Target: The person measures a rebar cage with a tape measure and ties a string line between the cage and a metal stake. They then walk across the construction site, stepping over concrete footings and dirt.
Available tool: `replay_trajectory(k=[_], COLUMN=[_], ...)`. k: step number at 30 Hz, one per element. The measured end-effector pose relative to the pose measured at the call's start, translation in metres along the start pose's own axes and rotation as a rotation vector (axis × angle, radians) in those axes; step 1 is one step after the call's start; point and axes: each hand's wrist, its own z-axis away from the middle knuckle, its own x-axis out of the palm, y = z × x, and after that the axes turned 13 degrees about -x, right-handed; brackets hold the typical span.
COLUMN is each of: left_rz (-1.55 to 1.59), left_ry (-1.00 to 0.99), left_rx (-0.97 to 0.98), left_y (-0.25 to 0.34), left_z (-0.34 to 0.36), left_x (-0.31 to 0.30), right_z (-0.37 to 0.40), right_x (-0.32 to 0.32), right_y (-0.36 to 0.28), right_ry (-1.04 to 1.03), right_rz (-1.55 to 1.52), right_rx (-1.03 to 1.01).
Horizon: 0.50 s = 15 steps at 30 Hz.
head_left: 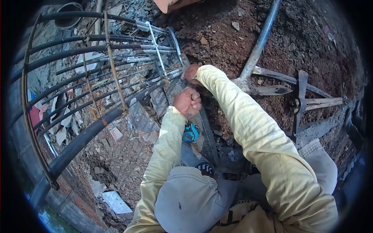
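Observation:
My left hand (187,102) is closed in a fist, and a thin wire (206,126) runs down from it. Just above it, my right hand (192,74) is curled at the end of the rebar cage (112,46); what its fingers hold is hidden. The cage has long dark bars crossed by thinner rusty ties, and its near end is whitish. Below my left hand lies a rounded turquoise and black object (190,133), close to my knee.
A pickaxe (248,73) with a grey-blue handle lies on the reddish soil to the right. Beyond it is a second metal-headed tool (302,93) with a wooden handle. A bucket (68,16) stands at the upper left. Broken tile and rubble lie under the cage.

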Motion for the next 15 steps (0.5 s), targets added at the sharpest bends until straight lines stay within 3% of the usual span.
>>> replay_trajectory(k=[7,11,14,15], left_rz=[-0.191,-0.446,-0.564,-0.571], left_ry=[0.147,0.332,0.289,0.281], left_rx=[0.284,0.473,0.566,0.512], left_y=[-0.017,-0.026,-0.021,-0.019], left_z=[-0.016,-0.015,-0.025,-0.022], left_x=[-0.002,-0.001,-0.014,-0.012], right_z=[0.008,0.006,0.008,0.007], right_x=[0.022,0.012,0.004,0.007], right_y=[0.001,-0.007,-0.005,0.000], right_ry=[0.245,0.096,0.107,0.156], right_rz=[0.188,0.259,0.207,0.031], right_rx=[-0.096,-0.090,-0.105,-0.102])
